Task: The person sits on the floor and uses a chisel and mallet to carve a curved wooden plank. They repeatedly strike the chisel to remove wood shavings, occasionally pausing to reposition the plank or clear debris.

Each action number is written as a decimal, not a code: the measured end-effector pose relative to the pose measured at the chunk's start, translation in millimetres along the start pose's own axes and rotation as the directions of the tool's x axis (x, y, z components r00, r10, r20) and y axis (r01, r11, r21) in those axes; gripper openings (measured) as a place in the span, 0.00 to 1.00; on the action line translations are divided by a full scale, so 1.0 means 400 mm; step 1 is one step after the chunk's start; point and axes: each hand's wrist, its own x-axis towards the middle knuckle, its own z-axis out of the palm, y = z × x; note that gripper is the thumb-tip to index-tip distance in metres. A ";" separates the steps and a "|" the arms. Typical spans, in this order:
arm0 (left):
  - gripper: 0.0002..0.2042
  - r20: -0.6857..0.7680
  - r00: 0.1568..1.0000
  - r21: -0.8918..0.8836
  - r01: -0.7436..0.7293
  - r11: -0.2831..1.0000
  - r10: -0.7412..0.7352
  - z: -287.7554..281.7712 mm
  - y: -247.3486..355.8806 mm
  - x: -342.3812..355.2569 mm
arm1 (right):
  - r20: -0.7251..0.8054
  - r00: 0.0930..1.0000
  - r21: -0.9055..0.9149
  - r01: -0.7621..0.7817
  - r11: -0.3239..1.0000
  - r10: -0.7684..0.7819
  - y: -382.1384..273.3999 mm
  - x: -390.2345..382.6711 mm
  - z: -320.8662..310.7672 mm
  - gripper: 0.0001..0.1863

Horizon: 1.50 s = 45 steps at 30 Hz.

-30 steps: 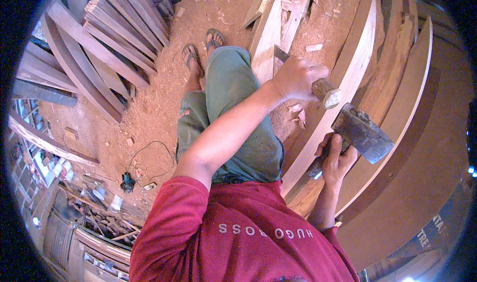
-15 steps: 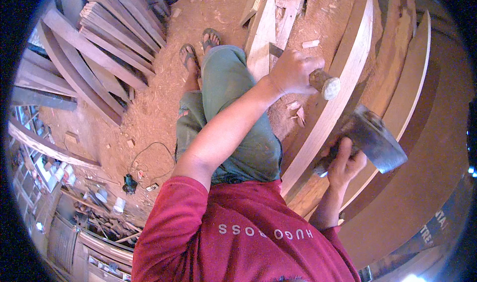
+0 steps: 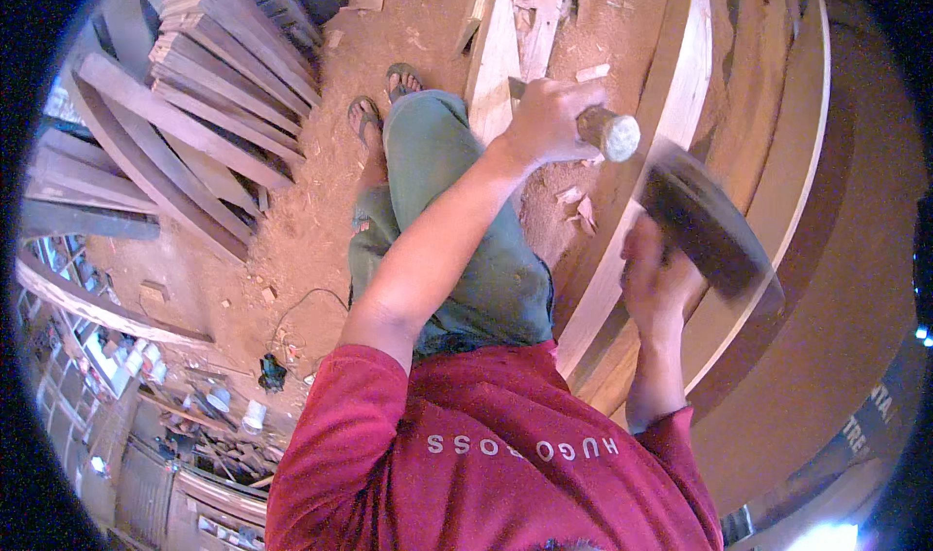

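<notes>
Chisel, one, within curled left hand; mallet, one, blurred, within curled right hand

I see the chisel gripped in the left hand, its round, pale-ended handle pointing right and slightly near, a bit of dark blade showing on the left. I cannot tell whether the edge touches the pale timber. Farther right, the right hand holds the mallet, its dark, blocky head tilted, blurred, just beside the chisel's butt.
</notes>
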 end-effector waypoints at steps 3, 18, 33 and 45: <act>0.19 0.070 0.997 0.012 0.022 1.000 -0.022 -0.023 0.013 0.021 | 0.084 0.996 0.034 0.007 0.999 -0.010 0.014 0.028 -0.012 0.10; 0.07 -0.088 0.961 -0.131 0.252 0.959 -0.264 -0.060 0.149 0.020 | 0.180 0.833 0.454 -0.542 0.707 0.524 0.155 -0.258 0.015 0.12; 0.07 0.106 0.972 0.023 0.208 0.978 -0.210 0.016 0.187 -0.085 | 0.215 0.863 0.513 -0.498 0.699 0.457 0.142 -0.306 -0.064 0.23; 0.07 0.127 0.976 0.026 0.175 0.984 -0.177 0.032 0.175 -0.092 | -0.094 0.990 0.516 -0.039 0.856 0.102 0.105 -0.207 -0.203 0.17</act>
